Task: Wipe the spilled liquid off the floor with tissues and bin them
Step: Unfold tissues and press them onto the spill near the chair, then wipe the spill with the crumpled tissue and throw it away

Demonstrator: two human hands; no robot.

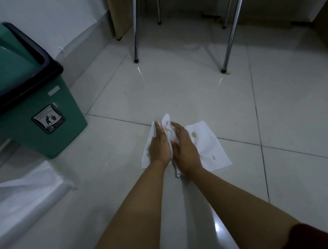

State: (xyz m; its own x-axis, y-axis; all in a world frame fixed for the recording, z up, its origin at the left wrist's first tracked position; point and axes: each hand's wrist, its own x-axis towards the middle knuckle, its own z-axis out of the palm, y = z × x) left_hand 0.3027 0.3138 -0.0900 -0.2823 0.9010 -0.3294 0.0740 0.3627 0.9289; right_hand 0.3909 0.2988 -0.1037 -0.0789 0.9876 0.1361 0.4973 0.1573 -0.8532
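Your tissues [208,141] lie on the tiled floor [175,86], spread flat to the right with brownish stains and bunched up between your two hands. Your left hand [159,145] lies on the left part of the sheet, its fingers [158,130] nearly straight and pushing the paper toward the middle. Your right hand [185,146] meets it from the other side, fingers likewise extended against the crumpled ridge. The green bin [34,110] stands to your left, well apart from the tissues, with a white plastic bag [20,198] nearer you.
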